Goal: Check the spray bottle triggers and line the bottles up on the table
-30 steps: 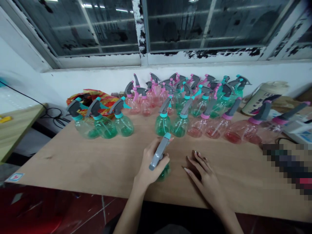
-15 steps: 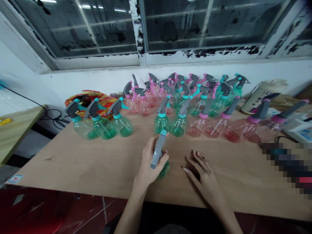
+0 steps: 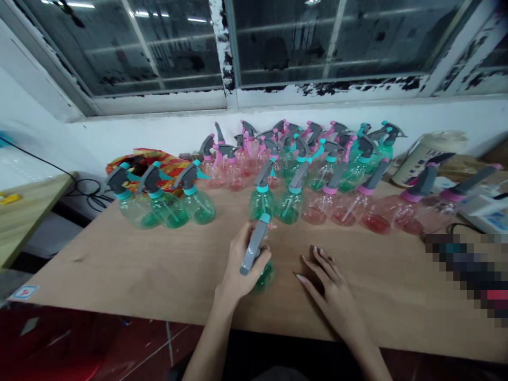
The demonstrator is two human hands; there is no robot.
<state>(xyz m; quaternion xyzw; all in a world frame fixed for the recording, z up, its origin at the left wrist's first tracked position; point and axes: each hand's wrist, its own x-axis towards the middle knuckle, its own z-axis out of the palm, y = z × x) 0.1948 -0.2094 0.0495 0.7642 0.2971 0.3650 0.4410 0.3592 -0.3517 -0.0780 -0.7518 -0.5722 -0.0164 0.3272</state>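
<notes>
My left hand is wrapped round a green spray bottle with a grey and teal trigger head, standing on the wooden table near its front edge. To its right my right hand lies flat on the table, fingers spread, holding nothing. Just behind the held bottle stand two green spray bottles. Pink spray bottles run in a row to the right.
Three green bottles stand apart at the left, in front of a red and yellow bag. Several more pink and green bottles crowd the back by the white wall. A cream jug and a white box sit at the right.
My left hand has shifted the held bottle slightly left and toward me, its trigger head tilting with it. My right hand has stayed flat in place.
</notes>
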